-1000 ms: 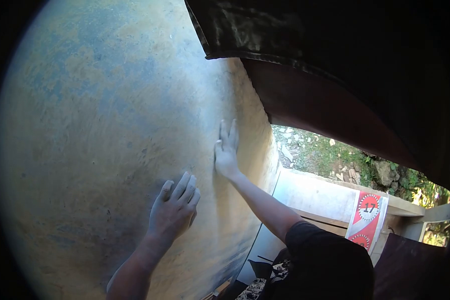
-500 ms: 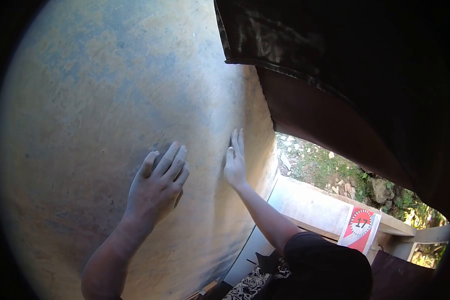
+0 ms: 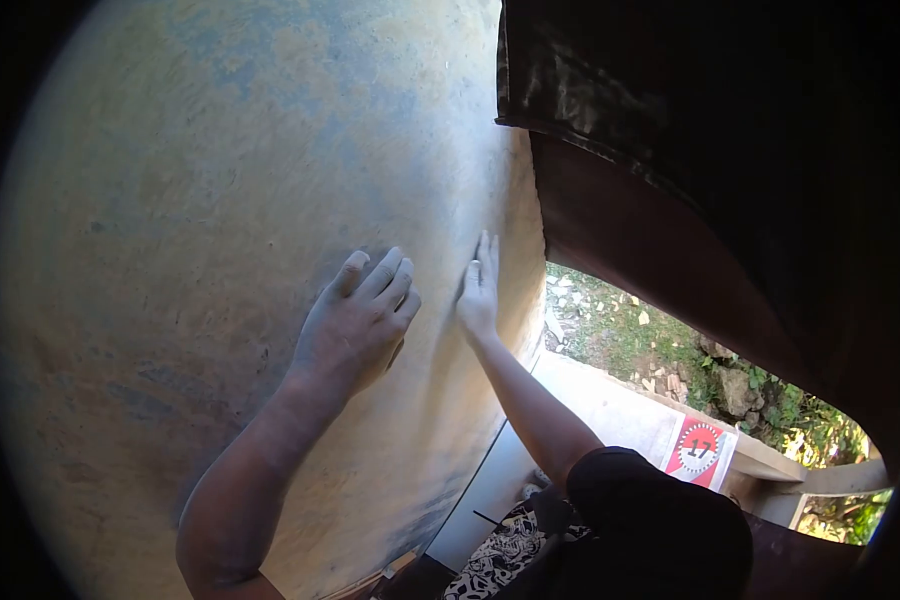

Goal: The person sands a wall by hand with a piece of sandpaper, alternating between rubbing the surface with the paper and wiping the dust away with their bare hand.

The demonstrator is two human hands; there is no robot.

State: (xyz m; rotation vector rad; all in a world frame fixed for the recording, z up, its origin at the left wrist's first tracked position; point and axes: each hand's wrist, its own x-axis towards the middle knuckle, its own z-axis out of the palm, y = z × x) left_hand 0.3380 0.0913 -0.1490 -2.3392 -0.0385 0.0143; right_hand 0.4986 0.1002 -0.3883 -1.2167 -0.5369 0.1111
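A large wall-like surface (image 3: 200, 200), mottled tan and blue-grey, fills the left and middle of the view. My left hand (image 3: 355, 318) rests on it with the back of the hand towards me; its fingers are apart and slightly bent. Pale dust coats the fingers. Farther right, beside a bright vertical band, my right hand (image 3: 479, 297) lies along the same surface with its fingers stretched upward. I see nothing held in either hand, though both palms are hidden.
Dark cloth (image 3: 670, 120) hangs across the upper right. Beyond it lies ground with grass and stones (image 3: 735, 390). A white ledge (image 3: 610, 405) carries a red and white sign (image 3: 698, 450) marked 17. Black-and-white patterned fabric (image 3: 500, 550) shows at the bottom.
My left hand has moved up and to the right along the surface, closer to my right hand. My right hand sits slightly higher in view. The view has also shifted a little.
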